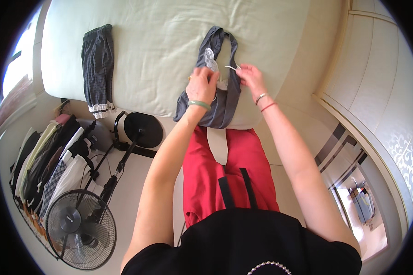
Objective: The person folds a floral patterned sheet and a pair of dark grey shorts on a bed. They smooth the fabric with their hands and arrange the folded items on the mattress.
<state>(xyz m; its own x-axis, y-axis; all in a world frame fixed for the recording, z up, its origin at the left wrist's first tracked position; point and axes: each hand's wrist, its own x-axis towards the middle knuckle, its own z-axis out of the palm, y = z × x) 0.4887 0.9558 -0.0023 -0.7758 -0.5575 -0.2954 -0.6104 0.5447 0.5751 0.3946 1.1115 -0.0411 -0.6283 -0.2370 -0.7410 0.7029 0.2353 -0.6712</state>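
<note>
Black shirt lies closest to my view, with red trousers just beyond it; past them I see the grey cloth piece at the near edge of the bed, its long axis running away from the wearer and its broad end toward the red trousers; two strap-like loops stretch out at the far end.

What matters most to me is how the hands straddle its upper half: the left hand rests over its left side, and the right hand stands just outside its right strap; the white strip points from the right fingertips leftward across the gap between the loops, so the right hand is plainly nearer to it.

I read the right grip as a pinch, thumb and fingers drawn together on that strip; the left grip is blurred and turned away, so I cannot tell how far its fingers are spread or what they hold, though clear crinkled material shows just beyond them.

Whether the grey piece is a bag or a garment I cannot tell; something white shows at its mouth, and its inside is hidden.
</note>
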